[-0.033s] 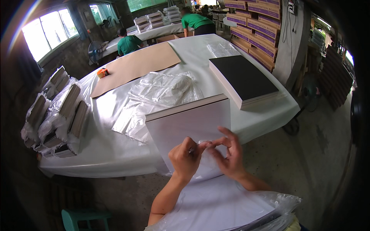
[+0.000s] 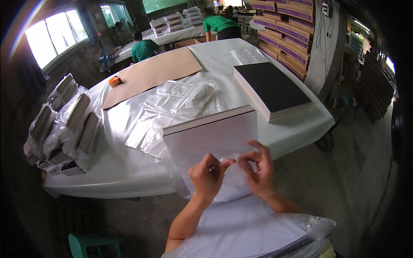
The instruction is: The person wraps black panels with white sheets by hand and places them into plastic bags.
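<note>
My left hand (image 2: 204, 176) is closed, its thumb pointing right; what its fingers grip, if anything, is hidden. Just to its right is my right hand (image 2: 257, 171), apart from it, with fingers bent and smeared by motion. Both hands are over a stack of white boards (image 2: 211, 133) with a dark layer at its top edge, tilted at the table's near side. Thin clear plastic (image 2: 228, 195) shows below and between the hands. Closer to my body lies a white surface (image 2: 245, 223) with clear plastic around its lower right edge.
A black-topped board stack (image 2: 275, 86) lies at right on the white-covered table (image 2: 297, 133). Clear plastic bags (image 2: 180, 101), brown paper (image 2: 159, 73) and an orange tape roll (image 2: 115, 81) lie beyond. Wrapped stacks (image 2: 71, 120) stand left. A green stool (image 2: 92, 243) is below. Two people work behind.
My right hand has drawn away from my left thumb, a little to the right, leaving a gap between them. My left hand and the boards stay in place.
</note>
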